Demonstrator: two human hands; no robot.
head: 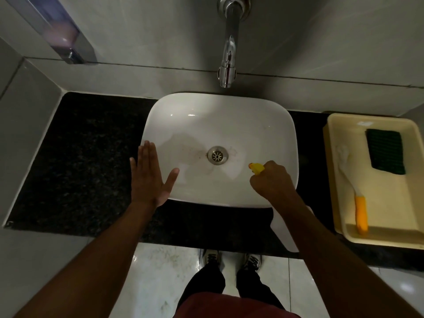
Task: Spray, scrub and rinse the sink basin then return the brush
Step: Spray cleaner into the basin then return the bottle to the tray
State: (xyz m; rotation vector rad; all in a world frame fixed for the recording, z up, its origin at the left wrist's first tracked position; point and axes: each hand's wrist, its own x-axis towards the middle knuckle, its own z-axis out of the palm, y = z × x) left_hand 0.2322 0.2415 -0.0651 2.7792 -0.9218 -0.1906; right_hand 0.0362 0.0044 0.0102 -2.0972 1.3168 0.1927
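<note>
A white sink basin (220, 125) sits on a black counter, its metal drain (217, 155) in the middle. My right hand (270, 180) is over the basin's front right, wrapped around a spray bottle (285, 228) whose yellow nozzle (256, 168) points toward the drain; the white bottle body shows under my wrist. My left hand (149, 177) lies flat and open on the basin's left rim, fingers spread. The brush (358, 203), with white bristles and an orange handle, lies in a cream tray (332, 180) to the right.
A chrome faucet (228, 65) juts from the tiled wall over the basin's back edge. A dark green scrub pad (385, 151) lies in the tray. A soap dispenser (66, 40) hangs at the upper left. The black granite counter (80, 161) spreads left of the basin.
</note>
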